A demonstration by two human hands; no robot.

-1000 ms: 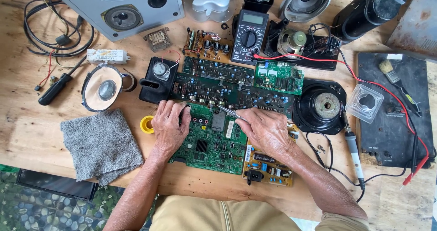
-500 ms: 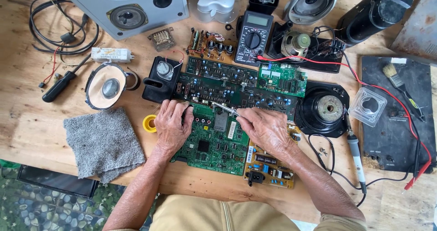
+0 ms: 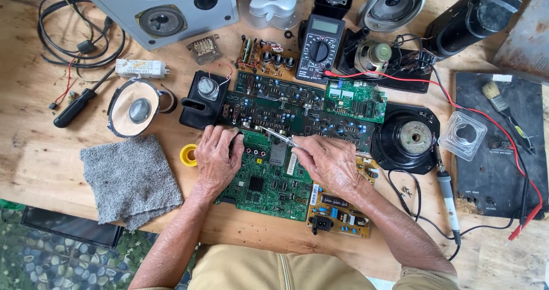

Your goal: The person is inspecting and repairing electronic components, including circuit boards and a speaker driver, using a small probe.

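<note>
Right grip (image 3: 327, 163) pinches tweezers (image 3: 278, 136); tips indistinct; left hand (image 3: 218, 157) steadies circuit board (image 3: 269, 181)

Green circuit board (image 3: 269, 184) partly hidden beneath both hands

Green circuit board (image 3: 269, 181) lies flat on the wooden table, metal tweezers (image 3: 278, 136) slanting above it

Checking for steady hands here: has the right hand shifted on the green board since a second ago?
No. The right hand sits at the same spot on the green board, tweezers aimed as before.
</note>
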